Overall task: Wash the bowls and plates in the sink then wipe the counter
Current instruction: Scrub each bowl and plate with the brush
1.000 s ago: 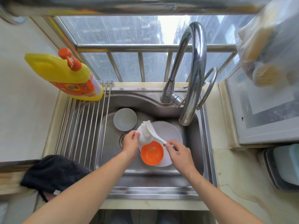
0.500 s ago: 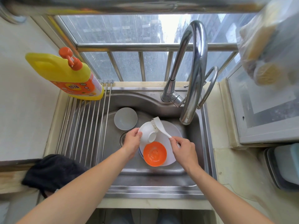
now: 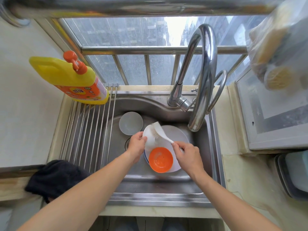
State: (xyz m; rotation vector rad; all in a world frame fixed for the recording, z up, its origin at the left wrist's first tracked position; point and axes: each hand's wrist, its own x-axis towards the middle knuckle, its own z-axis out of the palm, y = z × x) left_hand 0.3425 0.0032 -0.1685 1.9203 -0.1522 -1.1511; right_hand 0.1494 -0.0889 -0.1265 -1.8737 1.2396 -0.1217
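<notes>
Scrubbing over the sink point(image 3: 208, 157): white bowl point(image 3: 147, 136) pinched at its rim by the left hand point(image 3: 137, 144), brush point(image 3: 159, 131) gripped by the right hand point(image 3: 187, 155), handle running up-left from it, bristles inside the bowl

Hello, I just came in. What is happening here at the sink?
A person is washing dishes in the steel sink. The left hand holds a white bowl tilted on its side, and the right hand grips a white dish brush with its bristles against that bowl. An orange bowl sits on a white plate below, and a pale bowl waits behind. No water runs from the faucet. A black cloth lies on the counter's left.
</notes>
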